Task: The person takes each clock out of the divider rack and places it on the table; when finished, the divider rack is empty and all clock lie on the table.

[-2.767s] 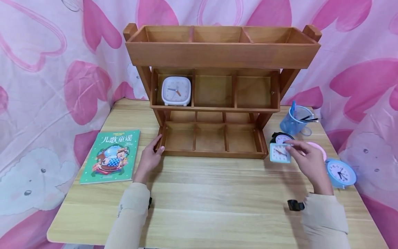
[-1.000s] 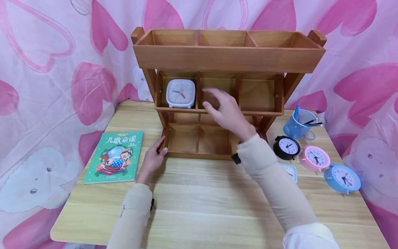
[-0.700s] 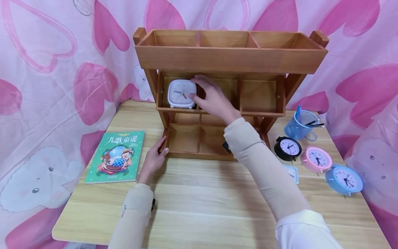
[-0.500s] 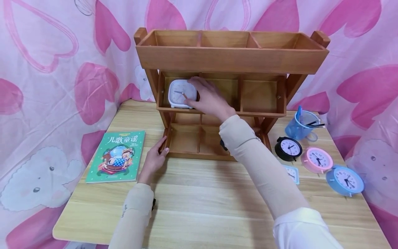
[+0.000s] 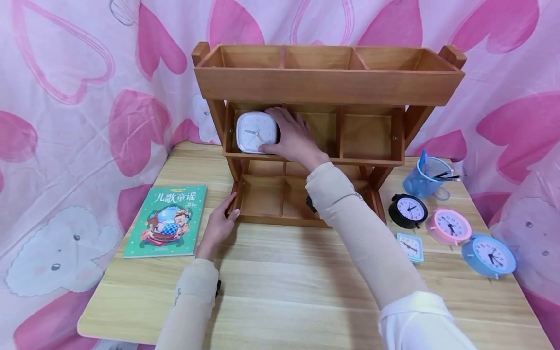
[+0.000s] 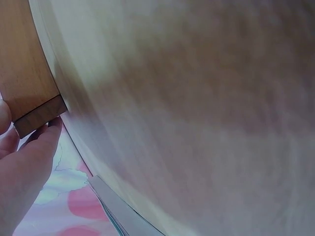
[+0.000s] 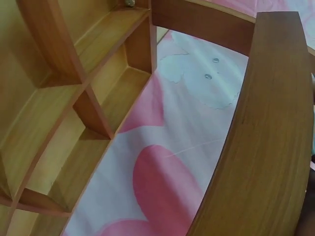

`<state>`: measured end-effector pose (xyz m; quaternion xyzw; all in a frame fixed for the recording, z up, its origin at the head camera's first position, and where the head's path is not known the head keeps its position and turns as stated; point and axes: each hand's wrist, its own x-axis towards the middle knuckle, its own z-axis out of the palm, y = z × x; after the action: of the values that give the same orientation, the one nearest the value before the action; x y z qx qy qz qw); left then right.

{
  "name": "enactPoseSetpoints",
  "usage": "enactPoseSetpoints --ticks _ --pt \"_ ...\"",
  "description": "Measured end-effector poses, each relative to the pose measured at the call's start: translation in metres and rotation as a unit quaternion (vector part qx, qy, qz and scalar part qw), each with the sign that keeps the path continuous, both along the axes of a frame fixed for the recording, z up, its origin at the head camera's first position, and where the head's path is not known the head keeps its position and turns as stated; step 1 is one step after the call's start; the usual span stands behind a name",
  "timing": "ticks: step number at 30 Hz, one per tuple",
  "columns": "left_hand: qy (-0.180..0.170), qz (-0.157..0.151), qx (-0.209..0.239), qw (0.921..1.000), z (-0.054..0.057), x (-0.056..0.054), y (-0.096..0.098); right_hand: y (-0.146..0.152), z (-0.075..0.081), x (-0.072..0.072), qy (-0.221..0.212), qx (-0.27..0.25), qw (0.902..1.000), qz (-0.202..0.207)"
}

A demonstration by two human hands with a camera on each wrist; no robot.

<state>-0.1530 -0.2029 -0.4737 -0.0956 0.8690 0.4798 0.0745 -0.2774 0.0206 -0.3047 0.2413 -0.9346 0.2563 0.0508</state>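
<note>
A white, rounded-square alarm clock point(image 5: 251, 127) stands in the left compartment of the middle tier of a brown wooden rack point(image 5: 328, 87). My right hand point(image 5: 295, 140) grips it from the right, thumb low on its front and fingers at its upper right edge. At the rack's lower left corner, my left hand point(image 5: 220, 224) holds the wood between thumb and fingers. The left wrist view shows those fingers point(image 6: 37, 162) around the corner of the wood. In the right wrist view, the rack's compartments fill the left side, and the clock cannot be made out.
Right of the rack are a small turquoise square clock point(image 5: 410, 247), a black clock point(image 5: 409, 210), a pink clock point(image 5: 449, 226) and a blue clock point(image 5: 490, 255). Behind them stands a blue pen cup point(image 5: 421, 181). A green book point(image 5: 168, 221) lies on the left of the table point(image 5: 280, 282).
My right hand has let go of the small turquoise clock on the right, crossed left and taken hold of the white clock, which has shifted slightly. My left hand has stayed on the rack.
</note>
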Motion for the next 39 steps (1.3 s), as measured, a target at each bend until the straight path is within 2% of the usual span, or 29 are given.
enactPoseSetpoints --ticks 9,12,15,17,19,22,24,26,29,34,37,39 --pt "-0.004 0.003 0.003 1.0 -0.001 -0.001 0.0 0.005 0.003 -0.002 0.004 -0.058 0.9967 0.058" --pt "-0.004 0.001 0.003 1.0 0.0 -0.001 0.001 0.007 0.003 0.001 0.0 -0.08 0.9956 0.049" --pt "-0.004 0.001 0.004 1.0 0.001 -0.001 0.003 0.007 0.003 0.003 0.002 -0.125 0.9915 0.033" --pt "-0.004 0.001 0.004 1.0 0.001 -0.002 0.004 0.006 0.003 0.005 0.002 -0.169 0.9853 0.024" --pt "-0.005 -0.001 0.004 1.0 0.001 -0.002 0.005 0.006 0.003 0.008 -0.001 -0.221 0.9751 0.018" --pt "-0.005 -0.001 0.002 1.0 0.001 -0.002 0.005 0.01 0.007 0.013 -0.019 -0.297 0.9546 0.013" --pt "-0.005 0.0 0.0 1.0 0.001 -0.002 0.006 0.013 0.011 0.017 -0.031 -0.346 0.9376 0.015" --pt "-0.004 0.001 -0.001 1.0 0.001 -0.002 0.006 0.018 0.015 0.022 -0.04 -0.383 0.9227 0.02" --pt "-0.003 -0.001 0.0 1.0 0.002 -0.002 0.006 0.03 0.017 0.031 -0.037 -0.417 0.9074 0.031" --pt "0.018 -0.004 -0.005 0.9998 -0.001 -0.002 0.005 0.06 0.006 0.054 -0.024 -0.441 0.8968 0.028" --pt "0.031 -0.008 -0.01 0.9994 -0.003 -0.002 0.005 0.082 -0.007 0.071 -0.029 -0.453 0.8908 0.006" --pt "0.03 -0.007 -0.012 0.9994 -0.003 -0.001 0.004 0.1 -0.018 0.082 -0.029 -0.453 0.8908 -0.016"
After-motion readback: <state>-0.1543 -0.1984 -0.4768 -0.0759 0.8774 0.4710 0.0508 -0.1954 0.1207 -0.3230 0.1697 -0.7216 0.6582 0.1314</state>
